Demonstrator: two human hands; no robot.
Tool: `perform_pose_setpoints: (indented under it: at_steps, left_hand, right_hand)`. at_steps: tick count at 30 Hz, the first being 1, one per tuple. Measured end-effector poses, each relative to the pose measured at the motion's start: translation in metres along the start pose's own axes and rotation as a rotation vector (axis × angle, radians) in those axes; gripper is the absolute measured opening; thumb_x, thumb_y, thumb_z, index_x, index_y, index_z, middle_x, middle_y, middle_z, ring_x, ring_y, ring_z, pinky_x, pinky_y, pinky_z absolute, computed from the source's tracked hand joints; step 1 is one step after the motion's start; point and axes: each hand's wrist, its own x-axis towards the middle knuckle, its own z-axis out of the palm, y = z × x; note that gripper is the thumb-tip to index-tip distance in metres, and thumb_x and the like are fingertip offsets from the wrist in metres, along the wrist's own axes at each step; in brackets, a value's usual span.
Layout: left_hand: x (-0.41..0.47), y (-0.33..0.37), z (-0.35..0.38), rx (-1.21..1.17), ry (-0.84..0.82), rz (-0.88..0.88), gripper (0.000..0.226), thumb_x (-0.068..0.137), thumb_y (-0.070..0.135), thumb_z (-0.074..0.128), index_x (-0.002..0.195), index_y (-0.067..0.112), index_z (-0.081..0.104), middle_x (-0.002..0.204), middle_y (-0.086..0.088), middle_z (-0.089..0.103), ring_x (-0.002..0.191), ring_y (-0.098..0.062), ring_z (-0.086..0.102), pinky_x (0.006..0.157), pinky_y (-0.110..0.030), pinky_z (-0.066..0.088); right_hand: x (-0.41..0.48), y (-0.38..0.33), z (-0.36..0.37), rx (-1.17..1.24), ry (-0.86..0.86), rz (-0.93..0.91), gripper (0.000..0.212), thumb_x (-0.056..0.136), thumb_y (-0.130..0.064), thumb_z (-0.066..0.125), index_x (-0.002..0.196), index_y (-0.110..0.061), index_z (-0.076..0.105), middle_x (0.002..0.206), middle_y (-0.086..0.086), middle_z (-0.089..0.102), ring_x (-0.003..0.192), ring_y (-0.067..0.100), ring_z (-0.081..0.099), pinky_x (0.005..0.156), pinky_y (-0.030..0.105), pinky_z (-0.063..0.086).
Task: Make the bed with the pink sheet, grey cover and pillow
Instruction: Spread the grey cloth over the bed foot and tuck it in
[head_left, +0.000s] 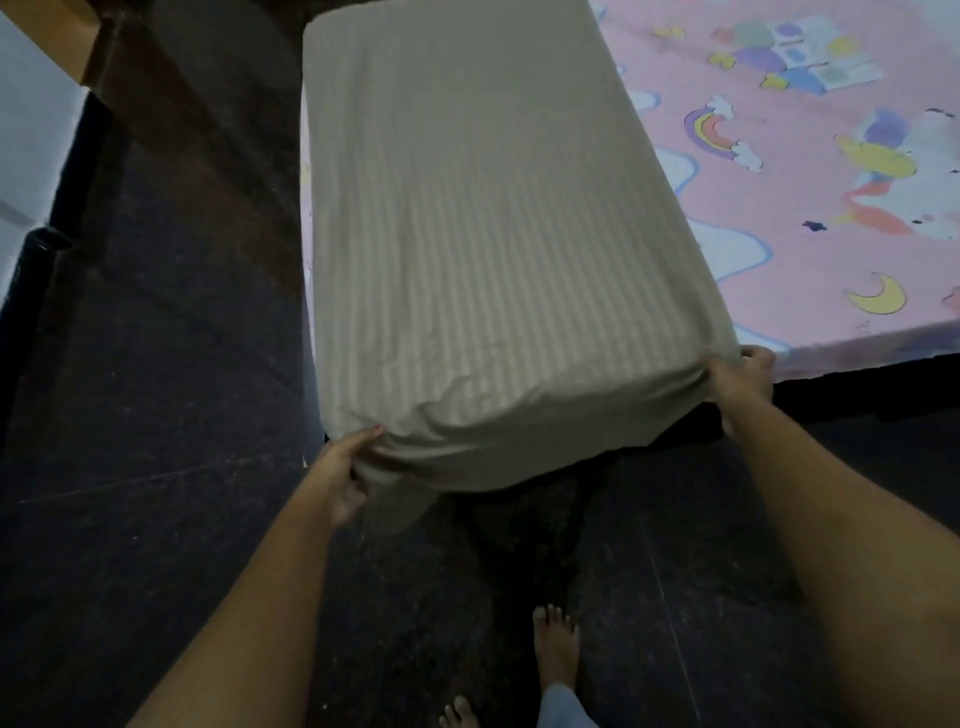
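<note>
A folded grey striped cover lies stretched along the left side of the bed, its near end hanging past the bed's foot edge. My left hand grips the cover's near left corner, with the thumb on top. My right hand grips the near right corner at the bed's edge. The pink sheet, printed with rainbows, clouds and a moon, covers the mattress to the right of the cover. No pillow shows in this view.
Dark tiled floor runs along the left of the bed and under me. My bare feet stand near the bed's foot. A wooden piece of furniture and a dark pole stand at the far left.
</note>
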Motion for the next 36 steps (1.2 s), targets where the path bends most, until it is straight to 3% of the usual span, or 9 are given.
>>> perform_pose_setpoints:
  at_steps: [6,10,17,21,25,27,29,32,36]
  left_hand:
    - [-0.009,-0.009,-0.003,-0.001,0.138,0.149,0.032,0.087,0.027,0.066,0.115,0.013,0.057,0.106,-0.007,0.065,0.097,-0.026,0.062,0.089,-0.041,0.050]
    - [-0.018,-0.023,-0.019,0.394,0.314,0.360,0.012,0.090,0.024,0.063,0.086,0.012,0.063,0.085,-0.008,0.065,0.085,-0.023,0.060,0.078,-0.042,0.051]
    - [-0.028,-0.033,-0.008,0.748,0.451,0.754,0.048,0.080,-0.004,0.066,0.052,0.014,0.030,0.067,-0.003,0.043,0.059,-0.012,0.042,0.059,-0.021,0.029]
    - [-0.032,-0.045,0.007,0.797,0.375,0.692,0.041,0.080,-0.006,0.060,0.059,0.016,0.032,0.062,0.002,0.040,0.056,-0.012,0.039,0.060,-0.022,0.039]
    - [-0.035,-0.041,0.017,0.436,0.328,0.442,0.033,0.084,-0.001,0.060,0.106,0.017,0.044,0.096,-0.003,0.059,0.083,-0.018,0.057,0.070,-0.030,0.050]
    - [-0.044,-0.035,0.035,0.325,0.143,0.422,0.042,0.083,-0.003,0.061,0.117,0.019,0.047,0.102,0.001,0.061,0.087,-0.010,0.059,0.071,-0.023,0.054]
    - [-0.052,-0.033,0.058,0.323,-0.044,0.479,0.045,0.083,-0.007,0.059,0.120,0.020,0.055,0.105,0.004,0.064,0.093,-0.009,0.061,0.075,-0.020,0.055]
    - [-0.049,-0.038,0.076,0.369,-0.172,0.462,0.051,0.084,-0.009,0.053,0.129,0.016,0.053,0.117,0.001,0.061,0.108,-0.014,0.059,0.090,-0.030,0.053]
    - [-0.041,-0.034,0.050,0.465,-0.292,0.344,0.049,0.085,-0.011,0.046,0.125,0.015,0.056,0.111,0.002,0.063,0.105,-0.013,0.059,0.080,-0.019,0.050]
  right_hand:
    - [0.019,0.002,-0.021,-0.220,0.038,-0.085,0.031,0.100,-0.027,0.041,0.116,-0.004,0.055,0.121,0.021,0.056,0.114,0.038,0.050,0.097,0.041,0.038]
    - [0.026,0.004,-0.032,-0.391,0.116,-0.127,0.028,0.101,-0.027,0.034,0.110,-0.012,0.057,0.115,0.026,0.057,0.112,0.044,0.049,0.102,0.056,0.034]
    - [0.029,0.000,-0.031,-0.554,0.108,-0.048,0.021,0.095,-0.019,0.039,0.109,-0.020,0.055,0.120,0.024,0.053,0.120,0.041,0.041,0.103,0.053,0.027]
    - [0.021,-0.007,-0.023,-0.671,0.211,0.012,0.033,0.090,-0.017,0.052,0.123,-0.010,0.049,0.132,0.023,0.045,0.128,0.039,0.036,0.105,0.054,0.020]
    - [-0.007,-0.015,0.005,-0.714,0.313,-0.228,0.052,0.081,-0.005,0.056,0.130,-0.004,0.039,0.134,0.025,0.036,0.128,0.045,0.031,0.106,0.060,0.020]
    - [-0.036,-0.025,0.037,-0.605,0.180,-0.506,0.045,0.081,-0.017,0.051,0.124,-0.004,0.047,0.126,0.025,0.044,0.120,0.045,0.041,0.103,0.052,0.028]
    - [-0.085,-0.041,0.075,-0.365,-0.229,-0.636,0.041,0.087,-0.029,0.050,0.118,-0.003,0.054,0.114,0.020,0.056,0.109,0.038,0.053,0.090,0.037,0.038]
    - [-0.168,-0.057,0.121,-0.287,-0.832,-0.463,0.050,0.087,-0.037,0.065,0.128,-0.014,0.048,0.108,0.002,0.057,0.101,0.021,0.057,0.084,0.029,0.045]
    - [-0.199,-0.062,0.151,-0.368,-0.745,-0.553,0.032,0.086,-0.014,0.060,0.117,-0.007,0.053,0.111,0.012,0.062,0.102,0.028,0.058,0.078,0.026,0.044]
